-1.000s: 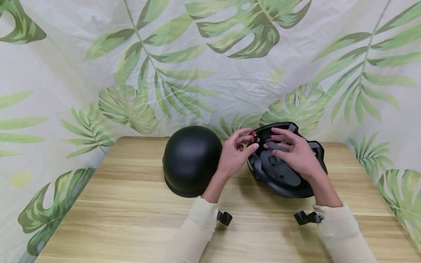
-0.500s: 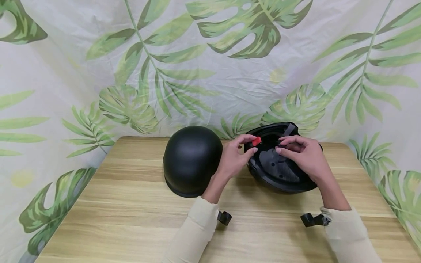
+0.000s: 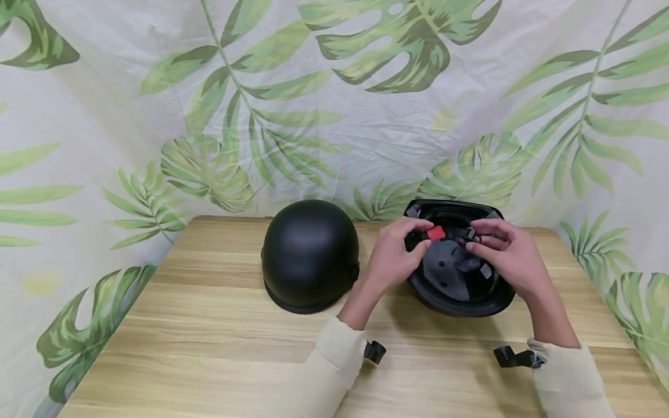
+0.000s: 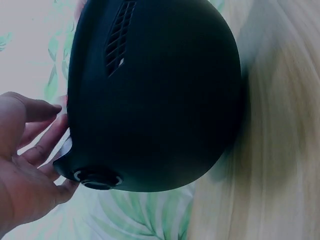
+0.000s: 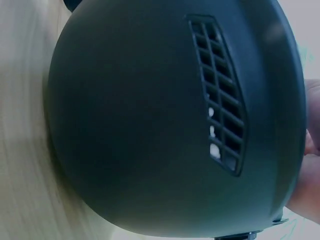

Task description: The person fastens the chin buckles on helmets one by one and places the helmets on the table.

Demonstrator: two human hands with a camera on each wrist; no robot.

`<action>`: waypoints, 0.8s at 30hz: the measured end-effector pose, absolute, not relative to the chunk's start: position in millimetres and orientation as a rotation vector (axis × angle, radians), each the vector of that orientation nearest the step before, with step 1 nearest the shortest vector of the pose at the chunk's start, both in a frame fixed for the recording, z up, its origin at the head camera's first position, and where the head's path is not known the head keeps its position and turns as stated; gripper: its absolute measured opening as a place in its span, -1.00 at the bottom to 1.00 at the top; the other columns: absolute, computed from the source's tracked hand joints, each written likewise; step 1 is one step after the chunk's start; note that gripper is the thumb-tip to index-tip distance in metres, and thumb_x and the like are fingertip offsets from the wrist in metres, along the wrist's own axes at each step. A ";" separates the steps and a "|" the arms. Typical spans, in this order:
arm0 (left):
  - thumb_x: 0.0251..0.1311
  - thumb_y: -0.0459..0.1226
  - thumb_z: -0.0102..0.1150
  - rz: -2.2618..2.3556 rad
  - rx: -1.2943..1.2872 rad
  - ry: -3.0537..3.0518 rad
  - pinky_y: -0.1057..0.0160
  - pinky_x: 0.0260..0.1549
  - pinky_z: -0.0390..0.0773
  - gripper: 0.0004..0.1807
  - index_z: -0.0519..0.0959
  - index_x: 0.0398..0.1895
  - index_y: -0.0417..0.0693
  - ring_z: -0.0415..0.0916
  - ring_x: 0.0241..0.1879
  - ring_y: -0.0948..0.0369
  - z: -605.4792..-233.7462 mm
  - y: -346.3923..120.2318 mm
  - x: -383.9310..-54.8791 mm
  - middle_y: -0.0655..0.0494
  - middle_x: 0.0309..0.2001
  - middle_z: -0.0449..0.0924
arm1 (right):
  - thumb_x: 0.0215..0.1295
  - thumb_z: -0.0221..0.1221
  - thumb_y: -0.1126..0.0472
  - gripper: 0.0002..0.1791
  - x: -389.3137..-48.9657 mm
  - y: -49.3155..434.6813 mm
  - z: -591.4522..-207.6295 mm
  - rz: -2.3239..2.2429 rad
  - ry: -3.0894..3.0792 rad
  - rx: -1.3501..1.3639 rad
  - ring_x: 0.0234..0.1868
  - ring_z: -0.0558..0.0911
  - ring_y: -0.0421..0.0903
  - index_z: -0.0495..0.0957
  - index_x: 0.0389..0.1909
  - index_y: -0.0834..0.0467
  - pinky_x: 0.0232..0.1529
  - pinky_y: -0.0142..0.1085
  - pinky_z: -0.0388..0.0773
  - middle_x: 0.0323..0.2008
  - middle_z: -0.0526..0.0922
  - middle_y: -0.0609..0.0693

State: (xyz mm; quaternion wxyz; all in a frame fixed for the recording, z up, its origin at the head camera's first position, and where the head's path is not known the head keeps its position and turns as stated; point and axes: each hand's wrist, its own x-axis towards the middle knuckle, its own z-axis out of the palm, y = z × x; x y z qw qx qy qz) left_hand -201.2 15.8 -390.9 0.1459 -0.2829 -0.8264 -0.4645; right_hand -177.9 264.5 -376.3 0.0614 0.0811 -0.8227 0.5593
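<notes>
An upturned black helmet (image 3: 444,270) rests on the table at the right, its padded inside showing. Over its opening, my left hand (image 3: 393,251) pinches a red buckle piece (image 3: 435,233) between thumb and fingers. Opposite, my right hand (image 3: 509,252) pinches a dark buckle end (image 3: 471,234) on a strap. The two pieces are apart. In the left wrist view, the helmet's shell (image 4: 160,110) hides part of the left fingers (image 4: 42,145). The vented shell (image 5: 140,120) fills most of the right wrist view, and the right hand (image 5: 311,150) shows only at the edge.
A second black helmet (image 3: 308,255), dome up, stands left of my left forearm. Both helmets are on a wooden table (image 3: 209,348). Behind its back edge hangs a leaf-printed cloth (image 3: 313,116).
The upturned helmet has turned and shifted slightly right. Both hands have moved right. The red piece now points towards the right hand, whose spread fingers have closed on the dark buckle end.
</notes>
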 end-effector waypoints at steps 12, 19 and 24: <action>0.41 -0.26 0.41 -1.048 -0.842 -2.634 0.25 0.18 0.66 -0.62 0.70 0.25 -0.05 0.67 0.17 0.14 -388.9 16.1 -203.3 0.05 0.21 0.71 | 0.44 0.33 0.39 -0.65 -177.8 265.4 -386.0 1.632 -2.488 0.230 -0.09 0.72 -0.52 0.64 0.20 0.19 -0.13 -0.57 0.68 -0.07 0.67 -0.43; 0.40 -0.24 0.42 -0.880 -0.892 -2.742 0.20 0.24 0.64 -0.56 0.67 0.31 -0.06 0.66 0.24 0.09 -383.0 12.3 -212.0 0.03 0.25 0.69 | 0.43 0.34 0.41 -0.61 -178.5 261.5 -388.1 1.619 -2.490 0.269 -0.10 0.71 -0.50 0.60 0.23 0.33 -0.13 -0.57 0.68 -0.08 0.68 -0.41; 0.39 -0.24 0.43 -0.820 -0.915 -2.821 0.13 0.33 0.59 -0.52 0.64 0.34 -0.07 0.61 0.31 0.03 -381.6 10.7 -219.3 0.01 0.26 0.71 | 0.42 0.35 0.40 -0.60 -179.0 258.5 -389.2 1.593 -2.501 0.300 -0.08 0.70 -0.51 0.59 0.24 0.37 -0.14 -0.57 0.67 -0.07 0.68 -0.40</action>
